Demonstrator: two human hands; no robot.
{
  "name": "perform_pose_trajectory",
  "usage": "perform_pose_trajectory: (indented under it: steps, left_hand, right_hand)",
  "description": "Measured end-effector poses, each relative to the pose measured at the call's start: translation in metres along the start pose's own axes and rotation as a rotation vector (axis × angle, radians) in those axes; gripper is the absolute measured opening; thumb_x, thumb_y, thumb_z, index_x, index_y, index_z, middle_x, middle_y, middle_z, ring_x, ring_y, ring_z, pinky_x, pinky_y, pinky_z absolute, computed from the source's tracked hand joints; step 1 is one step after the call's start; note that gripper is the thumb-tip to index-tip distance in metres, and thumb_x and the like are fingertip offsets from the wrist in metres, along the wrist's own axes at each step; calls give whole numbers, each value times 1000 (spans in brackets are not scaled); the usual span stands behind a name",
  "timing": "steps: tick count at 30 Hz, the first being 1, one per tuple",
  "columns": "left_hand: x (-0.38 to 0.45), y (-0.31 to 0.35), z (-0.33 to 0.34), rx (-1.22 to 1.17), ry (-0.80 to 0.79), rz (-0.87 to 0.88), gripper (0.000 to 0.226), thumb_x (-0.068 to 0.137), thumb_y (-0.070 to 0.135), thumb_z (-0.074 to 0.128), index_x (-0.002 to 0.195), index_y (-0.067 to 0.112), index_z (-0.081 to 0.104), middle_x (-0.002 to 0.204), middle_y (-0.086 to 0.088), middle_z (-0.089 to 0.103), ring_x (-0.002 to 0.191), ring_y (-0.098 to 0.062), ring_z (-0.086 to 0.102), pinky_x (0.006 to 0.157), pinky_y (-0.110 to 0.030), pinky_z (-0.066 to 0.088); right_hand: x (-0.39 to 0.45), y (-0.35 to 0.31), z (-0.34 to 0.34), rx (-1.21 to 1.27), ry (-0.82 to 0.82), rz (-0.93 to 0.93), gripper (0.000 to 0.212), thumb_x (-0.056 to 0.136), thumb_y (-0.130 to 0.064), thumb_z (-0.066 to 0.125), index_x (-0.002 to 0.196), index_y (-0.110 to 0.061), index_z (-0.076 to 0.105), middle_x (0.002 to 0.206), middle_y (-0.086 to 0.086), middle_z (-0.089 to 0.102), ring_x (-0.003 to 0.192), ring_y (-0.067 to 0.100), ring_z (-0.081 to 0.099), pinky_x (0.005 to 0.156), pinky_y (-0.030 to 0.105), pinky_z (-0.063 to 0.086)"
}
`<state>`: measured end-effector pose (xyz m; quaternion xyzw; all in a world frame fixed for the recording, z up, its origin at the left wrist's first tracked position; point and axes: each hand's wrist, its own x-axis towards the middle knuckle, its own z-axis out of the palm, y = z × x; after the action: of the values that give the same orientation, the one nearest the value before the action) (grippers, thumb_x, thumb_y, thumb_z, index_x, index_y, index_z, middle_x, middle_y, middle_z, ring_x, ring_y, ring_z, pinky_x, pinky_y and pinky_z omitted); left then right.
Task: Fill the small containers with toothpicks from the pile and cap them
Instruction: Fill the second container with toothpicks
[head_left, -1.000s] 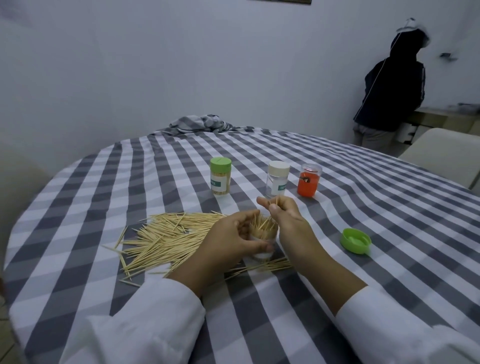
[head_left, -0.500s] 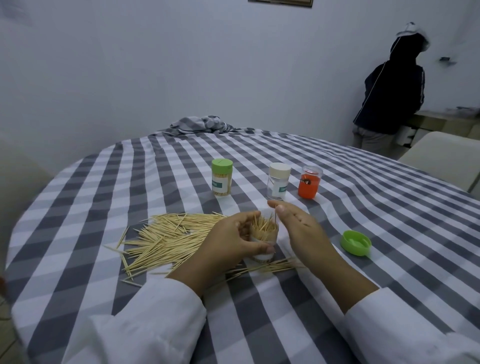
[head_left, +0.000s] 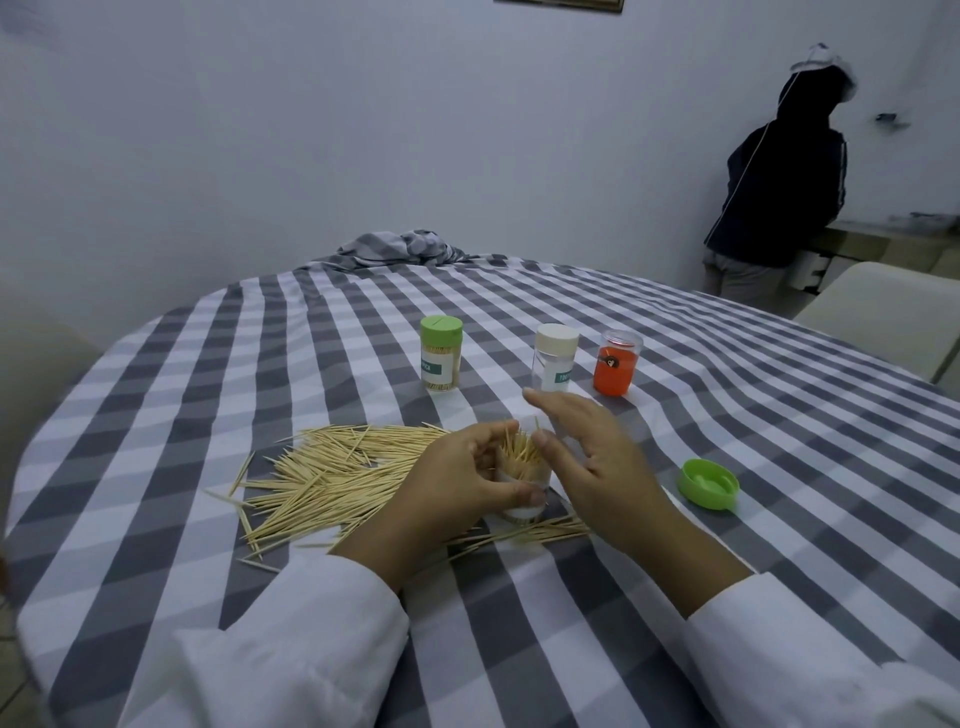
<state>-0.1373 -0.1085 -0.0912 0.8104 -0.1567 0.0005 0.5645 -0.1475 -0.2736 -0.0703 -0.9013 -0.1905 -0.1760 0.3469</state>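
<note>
Half a second ago a single toothpick was pinched between the right thumb and forefinger above the jar; now the right hand (head_left: 592, 462) is spread, its fingers straight and apart, with nothing seen held, just beside the jar at 3 o'clock. The left hand (head_left: 462, 483) is still curled round the open jar (head_left: 522, 491), thumb across its front. The jar, a small clear plastic cylinder, stands upright on the table (head_left: 727, 519) near the middle, packed with thin pale wooden sticks bristling above its rim.

The pile (head_left: 337, 473) of loose toothpicks is spread flat at 9 o'clock of the jar, and a thinner scatter lies at 6 o'clock. A round green cap (head_left: 708, 483), hollow side up, lies well apart at 3 o'clock. At 12 o'clock three more cylinders stand in a row: a green-capped jar (head_left: 440, 361), a white-capped jar (head_left: 555, 366) and an orange jar (head_left: 616, 364) with a clear lid. The cloth is soft grey-and-white check.
</note>
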Motion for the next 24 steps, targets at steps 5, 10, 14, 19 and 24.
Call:
perform_pose_trajectory:
  steps: [5,10,14,19,24]
  left_hand:
    - [0,1,-1,20,16,-1,77,67,23,85,136,19,51,119,3,66,107,-10,64,91,-33,54]
    - [0,0,-1,9,10,-10,80,65,21,86,136,19,51,117,3,67,104,-8,65,90,-32,55]
    - [0,2,-1,44,7,7,77,66,24,86,135,22,51,118,5,66,106,-9,64,90,-32,55]
    - [-3,3,0,85,19,35,55,74,24,78,125,22,58,105,8,70,97,-7,67,83,-29,57]
    - [-2,3,-1,90,25,10,65,71,18,81,131,22,54,114,7,67,103,-6,64,88,-30,55]
  right_hand:
    - [-2,4,4,-266,-1,-79,61,85,-60,20,121,-34,61,144,-13,41,138,7,24,111,37,14]
    - [0,7,2,-215,65,-9,60,90,-62,23,126,-29,58,142,-11,44,135,8,28,107,34,15]
    - [0,4,3,-126,-26,18,58,90,-64,22,126,-34,57,144,-13,40,138,7,23,111,38,12]
    - [-1,-2,6,-276,-67,-147,57,84,-64,8,136,-53,30,154,-13,20,142,5,3,108,32,1]
    - [-1,2,8,-302,104,-173,60,89,-58,19,115,-32,66,145,-5,43,139,14,23,108,37,8]
